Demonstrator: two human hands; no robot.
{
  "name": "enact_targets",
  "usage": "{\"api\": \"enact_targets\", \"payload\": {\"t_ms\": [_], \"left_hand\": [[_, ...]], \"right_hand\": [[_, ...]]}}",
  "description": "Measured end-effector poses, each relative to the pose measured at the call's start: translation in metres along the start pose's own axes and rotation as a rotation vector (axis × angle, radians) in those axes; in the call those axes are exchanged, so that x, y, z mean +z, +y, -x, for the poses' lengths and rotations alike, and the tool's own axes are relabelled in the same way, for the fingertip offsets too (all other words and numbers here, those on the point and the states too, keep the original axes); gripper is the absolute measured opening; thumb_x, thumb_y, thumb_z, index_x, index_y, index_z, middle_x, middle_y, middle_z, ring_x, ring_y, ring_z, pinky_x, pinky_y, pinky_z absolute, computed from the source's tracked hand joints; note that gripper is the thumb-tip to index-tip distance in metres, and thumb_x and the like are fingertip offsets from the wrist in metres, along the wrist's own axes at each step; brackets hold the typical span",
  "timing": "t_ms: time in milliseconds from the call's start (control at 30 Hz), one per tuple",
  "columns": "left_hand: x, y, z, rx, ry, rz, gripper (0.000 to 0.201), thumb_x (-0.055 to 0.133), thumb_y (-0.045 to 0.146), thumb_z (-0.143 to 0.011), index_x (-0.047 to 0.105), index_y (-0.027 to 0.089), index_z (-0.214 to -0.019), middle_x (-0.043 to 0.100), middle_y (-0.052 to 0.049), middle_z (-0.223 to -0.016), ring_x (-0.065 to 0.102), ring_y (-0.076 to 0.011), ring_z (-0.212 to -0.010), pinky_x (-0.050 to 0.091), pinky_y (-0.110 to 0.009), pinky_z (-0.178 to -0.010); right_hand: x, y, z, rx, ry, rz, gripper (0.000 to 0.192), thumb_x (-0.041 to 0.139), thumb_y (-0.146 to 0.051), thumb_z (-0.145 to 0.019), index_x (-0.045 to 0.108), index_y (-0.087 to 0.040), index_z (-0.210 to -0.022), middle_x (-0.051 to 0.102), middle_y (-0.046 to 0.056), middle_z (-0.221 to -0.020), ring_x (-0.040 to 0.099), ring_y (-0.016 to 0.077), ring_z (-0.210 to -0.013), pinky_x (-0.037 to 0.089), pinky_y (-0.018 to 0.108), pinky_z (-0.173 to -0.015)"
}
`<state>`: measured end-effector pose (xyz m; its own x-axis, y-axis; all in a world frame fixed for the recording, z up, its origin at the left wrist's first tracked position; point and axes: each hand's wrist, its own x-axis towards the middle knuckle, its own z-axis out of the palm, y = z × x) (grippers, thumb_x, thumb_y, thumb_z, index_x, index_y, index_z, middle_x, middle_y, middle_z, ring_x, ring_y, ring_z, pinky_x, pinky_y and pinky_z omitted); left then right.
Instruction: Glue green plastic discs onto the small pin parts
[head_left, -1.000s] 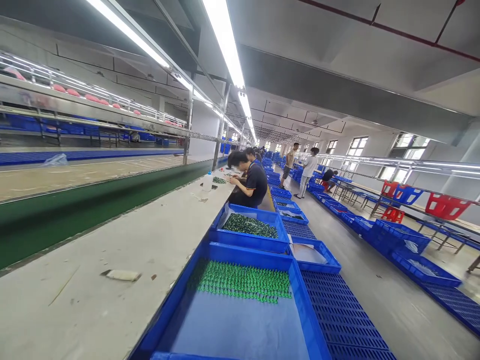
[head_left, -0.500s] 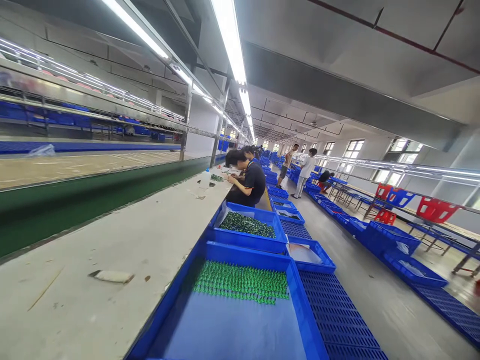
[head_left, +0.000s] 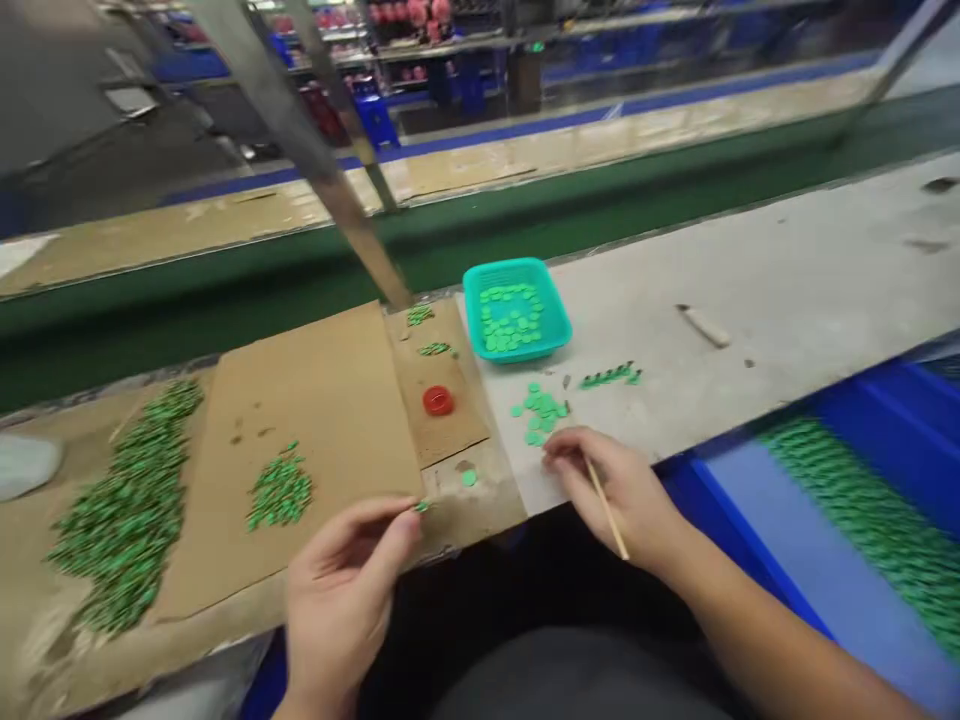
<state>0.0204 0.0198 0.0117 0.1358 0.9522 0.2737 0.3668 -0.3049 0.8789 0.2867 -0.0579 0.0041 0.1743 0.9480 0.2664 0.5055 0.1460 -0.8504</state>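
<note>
My left hand point(head_left: 341, 590) is at the table's front edge, thumb and forefinger pinching a small green piece point(head_left: 423, 506). My right hand point(head_left: 626, 500) holds a thin wooden stick point(head_left: 611, 520) that slants back across the palm. Its fingertips are at the near edge of loose flat green discs point(head_left: 543, 408); whether they touch one I cannot tell. One single disc point(head_left: 469, 478) lies between my hands. A short row of green pieces with dark tips point(head_left: 611, 375) sits beyond my right hand. On the cardboard point(head_left: 322, 370) rests a small pile of green pieces point(head_left: 280, 490).
A teal basket point(head_left: 559, 335) with green discs stands at the back, near a red cap point(head_left: 438, 401). A larger heap of green pieces point(head_left: 139, 510) lies at left. At right are a pale brush-like tool point(head_left: 703, 326) and a blue tray point(head_left: 765, 520) holding rows of green pieces.
The view has swung from along the workbench, with a co-worker seated farther down, to the table before me. Both my hands have come into view, holding the small green piece and the stick.
</note>
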Motion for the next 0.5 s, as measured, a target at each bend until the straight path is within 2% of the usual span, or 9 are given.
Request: {"api": "enact_targets", "payload": {"t_ms": [33,67,133,200,300,367,500], "left_hand": [[-0.012,0.0,0.004,-0.036,-0.005,-0.003,0.046,0.086,0.062,-0.096,0.079,0.016,-0.098,0.075,-0.003,-0.082,0.069,-0.0143,-0.064,0.061,-0.024,-0.059],[-0.016,0.002,0.006,-0.068,-0.022,0.015,0.043,0.091,0.06,-0.091,0.08,0.018,-0.092,0.075,-0.003,-0.076,0.068,-0.0139,-0.06,0.06,-0.021,-0.057],[-0.009,0.005,0.006,-0.112,-0.049,0.063,0.03,0.093,0.049,-0.087,0.083,0.021,-0.087,0.076,-0.003,-0.075,0.07,-0.0137,-0.059,0.06,-0.018,-0.058],[0.001,0.008,0.004,-0.119,-0.048,0.082,0.02,0.09,0.041,-0.088,0.084,0.022,-0.088,0.078,-0.003,-0.077,0.072,-0.0131,-0.061,0.06,-0.016,-0.06],[0.001,0.009,0.002,-0.104,0.024,0.067,0.013,0.087,0.035,-0.088,0.083,0.023,-0.088,0.078,-0.003,-0.077,0.072,-0.0118,-0.063,0.06,-0.013,-0.062],[-0.006,0.009,0.001,-0.105,0.06,0.044,0.011,0.087,0.034,-0.087,0.083,0.024,-0.089,0.078,-0.002,-0.078,0.072,-0.0111,-0.063,0.059,-0.011,-0.062],[-0.016,0.009,-0.002,-0.099,0.058,0.035,0.007,0.087,0.031,-0.085,0.084,0.025,-0.087,0.079,-0.001,-0.081,0.074,-0.0113,-0.068,0.06,-0.011,-0.065]], "right_hand": [[0.008,0.005,-0.003,-0.047,-0.026,-0.026,0.022,0.058,-0.018,-0.111,0.072,-0.021,-0.127,0.082,0.009,-0.113,0.08,0.0227,-0.101,0.068,0.041,-0.093],[0.01,0.008,-0.006,-0.099,-0.048,-0.034,0.033,0.053,-0.014,-0.11,0.068,-0.022,-0.138,0.082,0.011,-0.123,0.08,0.0249,-0.112,0.067,0.045,-0.101],[0.005,0.009,-0.01,-0.19,-0.097,-0.033,0.052,0.046,-0.009,-0.109,0.055,-0.023,-0.159,0.077,0.014,-0.142,0.076,0.0265,-0.129,0.063,0.051,-0.112],[0.002,0.005,-0.017,-0.232,-0.161,-0.039,0.055,0.045,-0.007,-0.11,0.051,-0.025,-0.162,0.077,0.013,-0.144,0.074,0.0252,-0.131,0.061,0.051,-0.114],[0.017,-0.003,-0.034,-0.26,-0.282,-0.027,0.029,0.058,-0.011,-0.111,0.067,-0.024,-0.135,0.082,0.009,-0.126,0.076,0.0247,-0.117,0.061,0.044,-0.103],[0.034,-0.006,-0.045,-0.275,-0.347,0.029,0.014,0.068,-0.013,-0.107,0.069,-0.023,-0.117,0.081,0.008,-0.111,0.074,0.0253,-0.108,0.059,0.04,-0.093],[0.061,-0.005,-0.054,-0.318,-0.39,0.166,0.014,0.067,-0.009,-0.101,0.064,-0.022,-0.103,0.073,0.005,-0.096,0.067,0.0248,-0.095,0.052,0.036,-0.082]]}}
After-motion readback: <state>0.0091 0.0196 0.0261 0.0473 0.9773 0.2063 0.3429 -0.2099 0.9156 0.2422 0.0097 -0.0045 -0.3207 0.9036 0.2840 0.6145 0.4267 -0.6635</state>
